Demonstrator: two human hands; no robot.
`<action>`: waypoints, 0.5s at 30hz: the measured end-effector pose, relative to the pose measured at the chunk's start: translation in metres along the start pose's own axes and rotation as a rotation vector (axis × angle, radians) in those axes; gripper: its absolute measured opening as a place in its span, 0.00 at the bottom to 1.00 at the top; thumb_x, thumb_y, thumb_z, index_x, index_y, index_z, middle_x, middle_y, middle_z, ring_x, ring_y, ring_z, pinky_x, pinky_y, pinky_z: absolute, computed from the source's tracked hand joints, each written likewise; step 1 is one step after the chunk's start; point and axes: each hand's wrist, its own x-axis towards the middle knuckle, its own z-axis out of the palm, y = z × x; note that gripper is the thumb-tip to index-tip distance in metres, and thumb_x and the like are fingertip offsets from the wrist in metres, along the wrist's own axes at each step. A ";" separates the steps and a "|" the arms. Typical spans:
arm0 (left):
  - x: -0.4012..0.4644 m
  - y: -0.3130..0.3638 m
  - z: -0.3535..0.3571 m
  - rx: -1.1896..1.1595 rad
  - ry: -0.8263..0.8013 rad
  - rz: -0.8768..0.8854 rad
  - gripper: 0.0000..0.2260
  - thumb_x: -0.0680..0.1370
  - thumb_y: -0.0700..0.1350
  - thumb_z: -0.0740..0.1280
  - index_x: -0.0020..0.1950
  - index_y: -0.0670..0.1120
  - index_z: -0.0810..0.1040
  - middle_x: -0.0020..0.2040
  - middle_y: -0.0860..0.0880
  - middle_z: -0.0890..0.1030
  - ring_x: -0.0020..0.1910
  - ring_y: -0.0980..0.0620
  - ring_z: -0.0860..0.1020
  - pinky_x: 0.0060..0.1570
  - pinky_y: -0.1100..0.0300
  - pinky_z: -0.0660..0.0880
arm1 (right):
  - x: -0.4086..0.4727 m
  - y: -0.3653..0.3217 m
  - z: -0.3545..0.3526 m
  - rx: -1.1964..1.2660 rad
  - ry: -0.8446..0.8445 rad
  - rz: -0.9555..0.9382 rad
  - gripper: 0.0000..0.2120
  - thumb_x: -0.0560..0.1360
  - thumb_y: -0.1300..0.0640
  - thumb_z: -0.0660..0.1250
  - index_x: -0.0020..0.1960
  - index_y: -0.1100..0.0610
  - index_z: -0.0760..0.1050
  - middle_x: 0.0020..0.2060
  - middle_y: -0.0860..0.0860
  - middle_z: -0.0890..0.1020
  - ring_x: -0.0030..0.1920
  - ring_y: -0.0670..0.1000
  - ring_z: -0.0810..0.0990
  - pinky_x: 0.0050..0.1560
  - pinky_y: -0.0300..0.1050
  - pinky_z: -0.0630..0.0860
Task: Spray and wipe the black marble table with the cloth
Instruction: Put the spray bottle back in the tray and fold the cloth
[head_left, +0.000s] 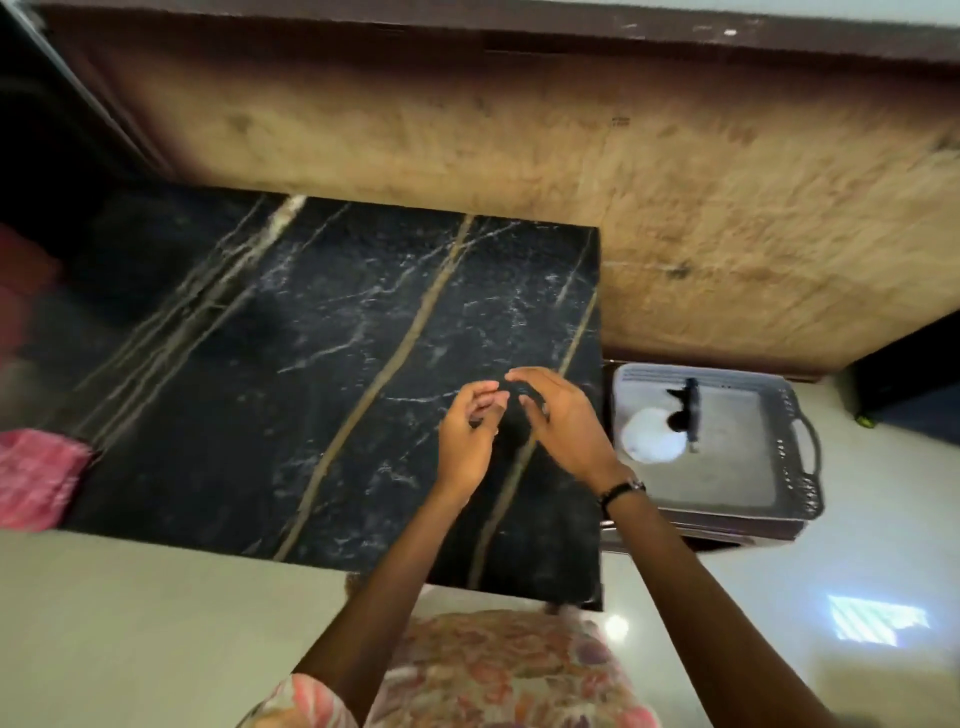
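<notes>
The black marble table (322, 364), veined in gold and white, fills the middle of the head view. Over its right part hover my left hand (470, 436) and my right hand (563, 415), close together, fingers loosely curled and apart, with nothing held. A pink cloth (36, 475) lies at the table's left edge, blurred. To the right of the table, inside a grey tray (800, 467), stands a white spray bottle (657, 431) with a black trigger head, seen from above.
A brown wooden panel (571, 140) rises behind the table. The grey tray rests on a low dark stand on the pale glossy floor (156, 623). A dark object (914, 384) sits at the far right. My floral garment shows at the bottom.
</notes>
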 end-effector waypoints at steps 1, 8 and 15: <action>0.000 -0.001 -0.026 0.008 0.013 -0.004 0.06 0.78 0.47 0.66 0.53 0.55 0.76 0.54 0.51 0.83 0.54 0.57 0.80 0.56 0.49 0.78 | 0.008 -0.015 0.016 -0.003 -0.020 -0.008 0.17 0.76 0.67 0.62 0.63 0.57 0.74 0.60 0.52 0.78 0.62 0.50 0.75 0.65 0.44 0.70; 0.001 -0.023 -0.261 0.105 0.281 -0.024 0.08 0.77 0.43 0.66 0.55 0.46 0.77 0.51 0.49 0.84 0.51 0.53 0.82 0.56 0.49 0.78 | 0.080 -0.142 0.172 0.059 -0.236 -0.099 0.15 0.77 0.65 0.62 0.62 0.55 0.75 0.60 0.52 0.78 0.59 0.52 0.77 0.62 0.49 0.74; -0.010 -0.051 -0.436 0.191 0.670 -0.082 0.07 0.79 0.40 0.63 0.54 0.40 0.77 0.49 0.47 0.81 0.51 0.44 0.80 0.54 0.48 0.76 | 0.119 -0.263 0.302 0.116 -0.483 -0.077 0.14 0.77 0.64 0.62 0.61 0.57 0.76 0.59 0.52 0.79 0.56 0.52 0.80 0.58 0.52 0.76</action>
